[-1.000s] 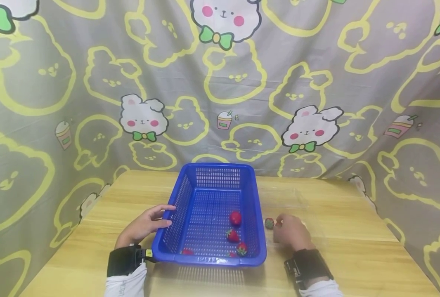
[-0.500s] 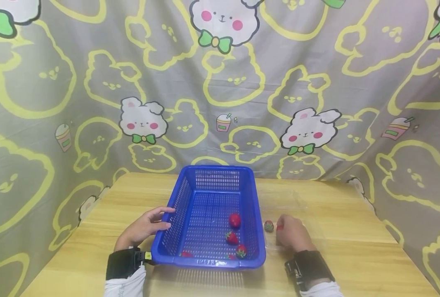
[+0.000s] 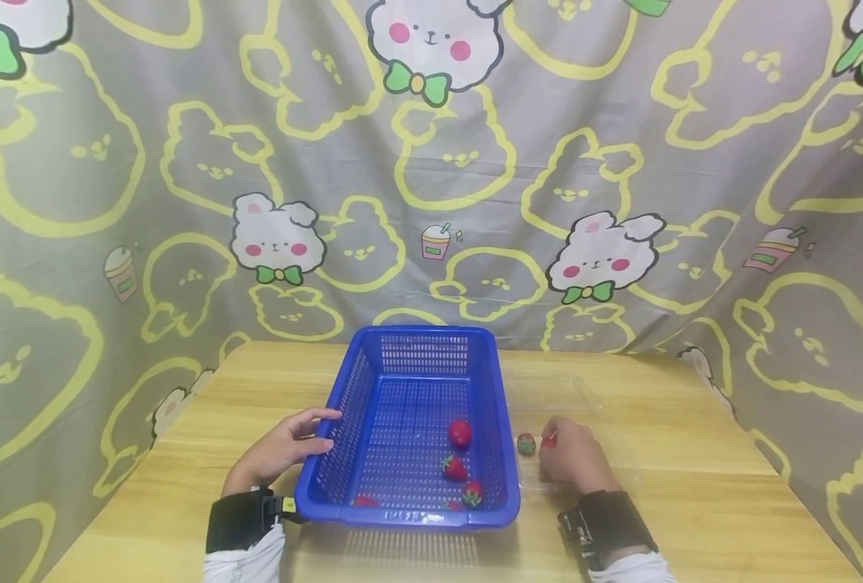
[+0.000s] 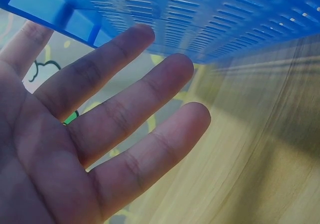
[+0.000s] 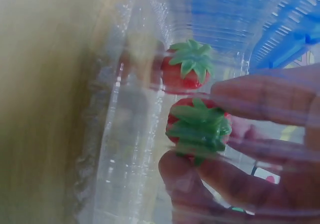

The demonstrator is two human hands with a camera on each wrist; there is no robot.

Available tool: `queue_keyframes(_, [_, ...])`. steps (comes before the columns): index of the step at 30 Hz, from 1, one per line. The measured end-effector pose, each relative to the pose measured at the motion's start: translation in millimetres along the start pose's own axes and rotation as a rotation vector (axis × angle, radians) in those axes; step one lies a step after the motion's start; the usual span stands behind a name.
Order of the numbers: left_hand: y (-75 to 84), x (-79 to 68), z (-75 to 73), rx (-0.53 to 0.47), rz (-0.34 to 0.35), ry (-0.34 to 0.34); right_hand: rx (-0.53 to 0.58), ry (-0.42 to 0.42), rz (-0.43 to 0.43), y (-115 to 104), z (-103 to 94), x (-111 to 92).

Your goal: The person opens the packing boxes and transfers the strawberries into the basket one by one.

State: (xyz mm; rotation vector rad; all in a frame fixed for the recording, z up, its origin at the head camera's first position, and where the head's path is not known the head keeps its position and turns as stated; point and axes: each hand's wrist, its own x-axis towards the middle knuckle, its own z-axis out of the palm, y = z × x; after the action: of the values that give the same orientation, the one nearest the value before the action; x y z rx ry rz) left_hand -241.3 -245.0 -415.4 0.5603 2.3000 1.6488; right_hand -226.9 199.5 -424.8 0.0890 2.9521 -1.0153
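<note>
My left hand rests against the left rim of a blue slotted plastic basket. Its fingers lie straight along the outer wall in the left wrist view. On the basket's right, my right hand pinches a red strawberry with green leaves between thumb and fingers. Beside it sits another strawberry, close to the held one. Both are in a clear plastic box. Several strawberries lie inside the basket, among them one strawberry near the right wall and another strawberry nearer the front.
A wooden table bears everything. Behind it hangs a grey patterned curtain, which also runs along both sides. The clear box's flat, see-through part extends toward the back, right of the basket.
Both hands stay nearly where they were. My right fingers have closed in on the strawberry, whose red now shows at the fingertips. The head view has shifted slightly.
</note>
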Motion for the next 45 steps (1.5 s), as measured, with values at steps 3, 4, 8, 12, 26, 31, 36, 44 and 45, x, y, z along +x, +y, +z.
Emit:
queue_keyframes(3, [0.2,-0.6,0.0,0.002,0.0,0.001,0.014,0.0,-0.009,-2,1.1,0])
queue_keyframes(4, [0.3,-0.7,0.0,0.0,0.001,0.002,0.015,0.0,-0.01,-2,1.5,0])
queue_keyframes(8, [0.6,-1.0,0.0,0.004,-0.001,0.001,0.024,0.003,-0.024,-4,2.2,0])
queue_keyframes(12, [0.4,-1.4,-0.1,0.001,0.0,0.0,0.021,0.011,-0.03,-4,1.4,-1])
queue_keyframes(26, [-1.6,-1.4,-0.4,-0.014,0.001,-0.003,0.024,0.031,-0.04,-6,-3.1,1])
queue_keyframes(31, [-1.9,-2.0,-0.6,-0.019,0.005,-0.007,-0.009,0.073,-0.106,-10,-8.1,-1])
queue_keyframes(36, [-0.1,-1.5,-0.2,-0.015,0.006,-0.003,-0.007,0.099,-0.147,-15,-13.2,-4])
queue_keyframes(44, [0.2,-1.3,1.2,-0.012,-0.003,0.01,-0.005,0.113,-0.176,-17,-15.2,-6])
queue_keyframes(45, [-0.4,-1.7,1.5,-0.013,-0.003,0.009,-0.005,0.114,-0.175,-17,-15.1,-7])
